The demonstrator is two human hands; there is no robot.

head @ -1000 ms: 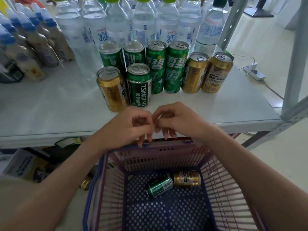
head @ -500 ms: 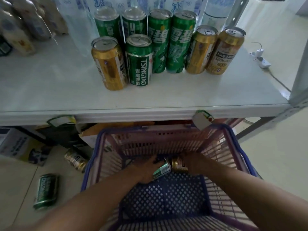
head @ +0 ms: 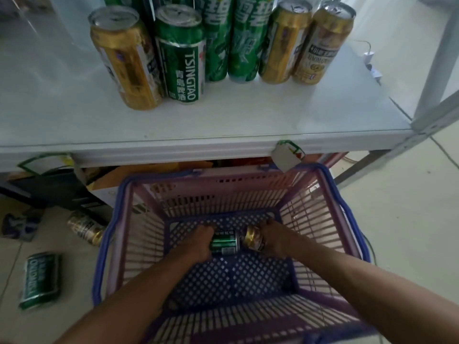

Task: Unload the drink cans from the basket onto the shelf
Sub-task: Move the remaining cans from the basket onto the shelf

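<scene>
Both my hands reach down into the purple basket [head: 124,219]. My left hand [head: 198,243] grips a green can [head: 224,243] lying on the basket floor. My right hand [head: 274,242] grips a gold can [head: 253,240] lying beside it. Above, on the white shelf [head: 223,120], stand several cans: a gold can [head: 126,58] and a green Tsingtao can [head: 182,55] in front, tall green cans [head: 228,38] and two gold cans [head: 305,40] behind.
On the floor left of the basket lie a green can [head: 39,279] and a gold can [head: 85,227]. Boxes sit under the shelf. A grey shelf post [head: 437,58] rises at the right, with a power strip [head: 372,68] on the floor beyond.
My hands went from the basket's far rim down to its floor and closed around the two cans. The view tilted down and moved closer to the basket.
</scene>
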